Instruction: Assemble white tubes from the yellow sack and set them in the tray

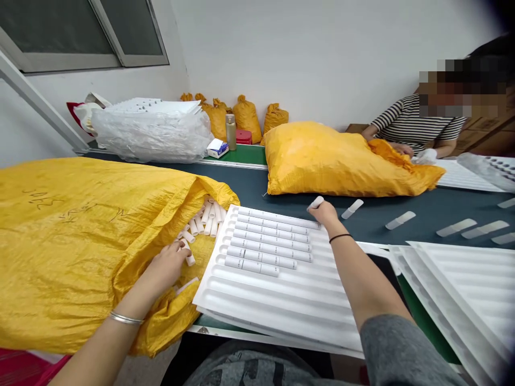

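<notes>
At the mouth of a big yellow woven sack [80, 230], my left hand [169, 262] is closed on a short white tube [189, 259]. Many loose white tubes [207, 217] spill from the sack beside it. My right hand [325, 215] pinches another white tube [315, 203] above the far right corner of a white grooved tray [257, 300]. Rows of white tubes with small dark print [269, 242] lie end to end in the tray's far grooves. The nearer grooves hold no tubes.
Several frosted pieces [400, 220] lie on the dark belt [241, 185]. Beyond it rests another yellow sack [322, 155]. White trays [462, 284] are stacked at right. A plastic-wrapped pile [153, 128] and a bottle [230, 132] stand behind. A person in stripes [422, 126] sits opposite.
</notes>
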{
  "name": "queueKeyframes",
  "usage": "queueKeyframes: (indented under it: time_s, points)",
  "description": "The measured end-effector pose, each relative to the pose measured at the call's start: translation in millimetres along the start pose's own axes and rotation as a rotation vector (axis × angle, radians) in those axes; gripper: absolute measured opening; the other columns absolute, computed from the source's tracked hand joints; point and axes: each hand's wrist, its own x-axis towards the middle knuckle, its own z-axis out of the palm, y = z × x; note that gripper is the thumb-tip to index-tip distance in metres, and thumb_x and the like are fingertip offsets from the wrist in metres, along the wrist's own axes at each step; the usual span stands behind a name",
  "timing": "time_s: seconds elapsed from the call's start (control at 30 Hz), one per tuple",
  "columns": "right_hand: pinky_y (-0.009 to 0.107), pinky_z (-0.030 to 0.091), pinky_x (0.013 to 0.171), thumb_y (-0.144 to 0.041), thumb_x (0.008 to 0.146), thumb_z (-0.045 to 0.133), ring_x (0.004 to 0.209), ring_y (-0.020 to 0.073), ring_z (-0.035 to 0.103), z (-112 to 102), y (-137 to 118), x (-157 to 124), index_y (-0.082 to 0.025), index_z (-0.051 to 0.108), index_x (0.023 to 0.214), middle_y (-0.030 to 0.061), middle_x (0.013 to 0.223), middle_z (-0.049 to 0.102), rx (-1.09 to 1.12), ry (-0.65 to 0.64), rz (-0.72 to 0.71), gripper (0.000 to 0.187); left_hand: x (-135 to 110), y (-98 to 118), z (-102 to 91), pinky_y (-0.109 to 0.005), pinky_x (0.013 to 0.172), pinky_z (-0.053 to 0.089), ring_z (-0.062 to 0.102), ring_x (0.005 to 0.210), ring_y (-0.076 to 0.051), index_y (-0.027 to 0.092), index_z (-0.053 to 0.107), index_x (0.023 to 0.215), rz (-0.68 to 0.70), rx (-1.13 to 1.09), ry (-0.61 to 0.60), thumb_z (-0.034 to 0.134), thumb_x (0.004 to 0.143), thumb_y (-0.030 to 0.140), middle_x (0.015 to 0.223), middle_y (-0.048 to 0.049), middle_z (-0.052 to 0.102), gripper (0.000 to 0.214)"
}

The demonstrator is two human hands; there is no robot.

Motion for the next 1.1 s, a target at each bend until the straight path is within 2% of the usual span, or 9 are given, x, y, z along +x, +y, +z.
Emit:
queueKeyframes:
  time_s: [0.13, 0.23, 0.37, 0.57, 0.77, 0.87, 0.97, 1.03, 1.1]
  points:
    - [0.03, 0.046, 0.064, -0.036, 0.071, 0.072, 0.078, 0.0253, 0.066, 7, 28, 23, -0.009, 0.07, 0.091, 0.0164, 0.087, 0.069, -0.03, -0.12, 0.126, 0.034, 5, -13, 10.8, -0.045, 0.095, 0.044, 0.057, 0.107, -0.029, 0.018, 0.07, 0.098, 0.045, -0.041, -0.039, 0.039, 0.076, 0.006, 0.117, -0.015, 0.059, 0.039]
    - [0.036, 0.048, 0.067, -0.044, 0.075, 0.067, 0.082, 0.0305, 0.066, 5, 38, 18, -0.008, 0.071, 0.093, 0.0202, 0.092, 0.069, -0.066, -0.13, 0.147, 0.04, 12, -7, 9.2, -0.044, 0.096, 0.043, 0.057, 0.104, -0.027, 0.018, 0.07, 0.096, 0.084, -0.097, -0.016, 0.042, 0.08, 0.013, 0.112, -0.0129, 0.061, 0.032]
    - [0.031, 0.046, 0.079, -0.023, 0.081, 0.059, 0.095, 0.0254, 0.065, 9, 46, -6, -0.016, 0.073, 0.095, 0.0133, 0.102, 0.07, -0.055, -0.137, -0.029, 0.021, 16, 13, -7.0, -0.041, 0.1, 0.042, 0.056, 0.108, -0.025, 0.018, 0.066, 0.103, 0.136, -0.193, 0.082, 0.046, 0.087, 0.028, 0.11, -0.011, 0.064, 0.027]
    - [0.036, 0.04, 0.093, -0.013, 0.077, 0.06, 0.108, 0.0283, 0.057, 31, 48, -33, -0.015, 0.07, 0.104, 0.0131, 0.113, 0.065, -0.047, -0.041, -0.2, 0.028, 2, 59, -33.8, -0.038, 0.095, 0.047, 0.062, 0.105, -0.023, 0.019, 0.064, 0.105, 0.153, -0.499, 0.294, 0.06, 0.084, 0.044, 0.11, -0.0088, 0.068, 0.033]
    - [0.036, 0.044, 0.088, -0.014, 0.071, 0.064, 0.097, 0.0272, 0.061, 26, 47, -28, -0.014, 0.07, 0.093, 0.0129, 0.101, 0.067, 0.046, 0.004, -0.234, 0.023, -21, 86, -45.8, -0.034, 0.091, 0.048, 0.061, 0.101, -0.02, 0.018, 0.057, 0.113, 0.225, -0.85, 0.263, 0.05, 0.092, 0.038, 0.105, -0.0086, 0.066, 0.03]
    - [0.039, 0.046, 0.085, -0.016, 0.07, 0.064, 0.093, 0.0286, 0.061, 17, 38, -37, -0.013, 0.068, 0.09, 0.0135, 0.093, 0.067, 0.142, 0.082, -0.238, 0.021, -28, 86, -44.4, -0.03, 0.079, 0.052, 0.064, 0.088, -0.018, 0.02, 0.057, 0.119, 0.236, -0.831, 0.235, 0.044, 0.094, 0.039, 0.098, -0.0067, 0.068, 0.034]
    - [0.039, 0.05, 0.08, -0.027, 0.082, 0.056, 0.097, 0.0275, 0.06, 16, 12, -73, -0.015, 0.063, 0.107, 0.0142, 0.104, 0.065, 0.278, 0.172, -0.311, 0.029, -31, 89, -41.9, -0.031, 0.077, 0.053, 0.065, 0.091, -0.02, 0.02, 0.058, 0.123, 0.2, -0.753, 0.205, 0.045, 0.094, 0.04, 0.106, -0.0084, 0.068, 0.037]
    - [0.035, 0.053, 0.073, -0.035, 0.087, 0.053, 0.091, 0.0229, 0.063, 22, -15, -108, -0.019, 0.06, 0.114, 0.0109, 0.108, 0.065, 0.429, 0.129, -0.425, 0.032, -31, 97, -40.8, -0.032, 0.08, 0.053, 0.065, 0.094, -0.021, 0.019, 0.059, 0.118, 0.179, -0.7, 0.2, 0.049, 0.092, 0.04, 0.107, -0.0087, 0.068, 0.035]
    - [0.031, 0.055, 0.064, -0.041, 0.088, 0.057, 0.078, 0.0182, 0.064, 28, -44, -142, -0.022, 0.059, 0.115, 0.0079, 0.104, 0.065, 0.737, -0.008, -0.544, 0.033, -31, 108, -39.8, -0.031, 0.078, 0.053, 0.066, 0.093, -0.021, 0.019, 0.061, 0.111, 0.188, -0.642, 0.186, 0.054, 0.09, 0.04, 0.104, -0.0075, 0.07, 0.031]
